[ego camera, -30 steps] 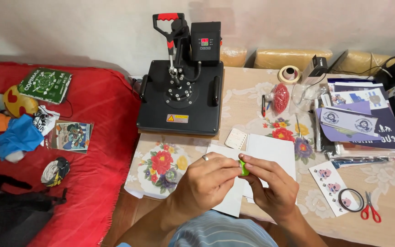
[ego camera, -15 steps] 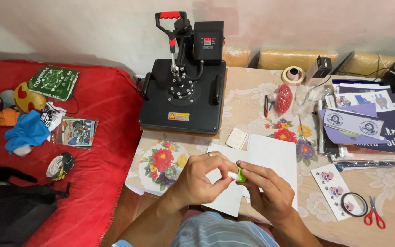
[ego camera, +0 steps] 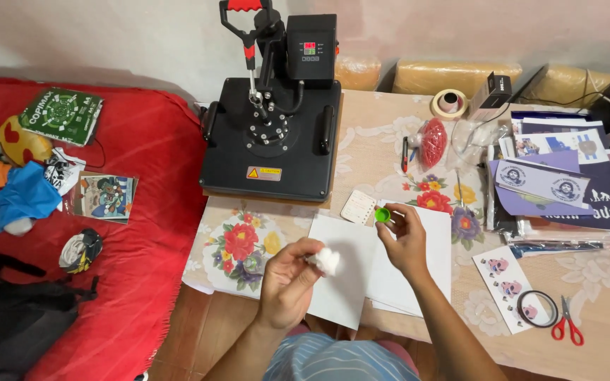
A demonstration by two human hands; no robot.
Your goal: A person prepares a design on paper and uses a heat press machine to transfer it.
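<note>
The hands are now drawing apart: half a second ago they were pressed together around a small green thing. The left hand (ego camera: 287,279) is pinching a white cotton wad (ego camera: 327,262) in a narrow grip, while the right hand (ego camera: 405,236) is holding a green cap (ego camera: 383,214) at its fingertips, both above the white sheets (ego camera: 418,271) on the counter (ego camera: 390,152), in front of the black heat press (ego camera: 271,134).

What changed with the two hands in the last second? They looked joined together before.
The hands have drawn apart. The right hand now holds the small green cap alone in its fingers, lifted toward the heat press. The left hand has pulled back toward the person, pinching a white cotton wad. The white sheets, the scissors and the tape roll stayed put.
</note>
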